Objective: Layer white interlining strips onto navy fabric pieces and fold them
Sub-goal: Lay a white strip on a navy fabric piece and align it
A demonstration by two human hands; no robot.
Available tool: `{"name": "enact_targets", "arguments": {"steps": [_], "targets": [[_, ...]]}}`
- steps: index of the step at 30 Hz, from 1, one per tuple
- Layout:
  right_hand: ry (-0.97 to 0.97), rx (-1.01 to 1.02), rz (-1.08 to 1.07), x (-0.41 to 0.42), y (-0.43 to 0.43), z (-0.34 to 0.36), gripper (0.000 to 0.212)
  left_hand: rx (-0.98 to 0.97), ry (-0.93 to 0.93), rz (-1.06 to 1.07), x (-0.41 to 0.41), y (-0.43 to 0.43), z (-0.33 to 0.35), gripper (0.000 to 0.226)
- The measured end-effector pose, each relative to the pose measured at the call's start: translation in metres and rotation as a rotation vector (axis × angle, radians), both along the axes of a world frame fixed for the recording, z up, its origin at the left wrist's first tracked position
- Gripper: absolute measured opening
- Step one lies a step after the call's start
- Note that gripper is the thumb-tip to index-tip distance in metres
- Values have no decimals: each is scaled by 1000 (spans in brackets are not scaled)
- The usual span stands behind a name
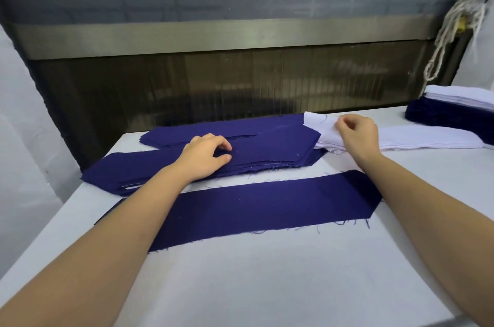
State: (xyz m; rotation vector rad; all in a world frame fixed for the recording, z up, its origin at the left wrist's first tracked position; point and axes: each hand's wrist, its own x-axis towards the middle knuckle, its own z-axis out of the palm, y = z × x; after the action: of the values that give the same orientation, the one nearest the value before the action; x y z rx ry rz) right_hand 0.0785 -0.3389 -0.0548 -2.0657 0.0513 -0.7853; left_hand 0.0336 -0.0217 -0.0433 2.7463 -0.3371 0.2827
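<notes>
— While my right hand point(357, 131) pinches the corner of the top white interlining strip point(319, 123) between thumb and fingers, lifting it off the white stack point(427, 140), my left hand point(207, 155) rests curled on the navy stack point(267, 148). Whether it has caught a layer there, I cannot tell.

— And the piece you are dressing?

— One navy piece point(267, 203) lies flat and alone on the table point(267, 286). It is nearer to me than both stacks, with my forearms crossing over it and its frayed long edge toward me.

— How do you mean to do this well?

— Take one strip only, rolling the corner between the fingertips so the sheet below lets go. Carry it low and set one end on the matching angled end of the navy piece. Then let the rest fall along the length, edges matched. The left hand should leave the stack and smooth from the middle outward before any fold. The interlining looks light and limp, I judge, so a quick pull could drag two strips or shift the stack.

— Beyond that?

— A pile of navy under white point(451, 107) sits at the table's far right, with a cord point(449, 32) hanging above it.
</notes>
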Motion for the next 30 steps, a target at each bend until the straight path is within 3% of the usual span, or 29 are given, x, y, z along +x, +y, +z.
{"name": "enact_targets", "arguments": {"steps": [3,10,14,19,23,26,30], "targets": [[-35,11,-57,-2,5,2,28,3,-7,-27,3,-13,2,23],[-134,-226,-118,-9,16,2,23,-87,42,-146,19,-66,10,23],[-178,-317,-124,-9,19,3,24,-158,23,-178,25,-110,16,41],[-184,-376,-124,-9,23,4,24,171,-302,-3,30,-163,19,56],[-197,-371,-112,-10,22,6,23,264,-376,63,37,-179,25,42],[-199,-386,-114,-10,20,6,24,216,-390,87,39,-180,29,23],[-182,-419,-107,-10,17,5,20,179,-397,83,36,-173,37,16]]}}
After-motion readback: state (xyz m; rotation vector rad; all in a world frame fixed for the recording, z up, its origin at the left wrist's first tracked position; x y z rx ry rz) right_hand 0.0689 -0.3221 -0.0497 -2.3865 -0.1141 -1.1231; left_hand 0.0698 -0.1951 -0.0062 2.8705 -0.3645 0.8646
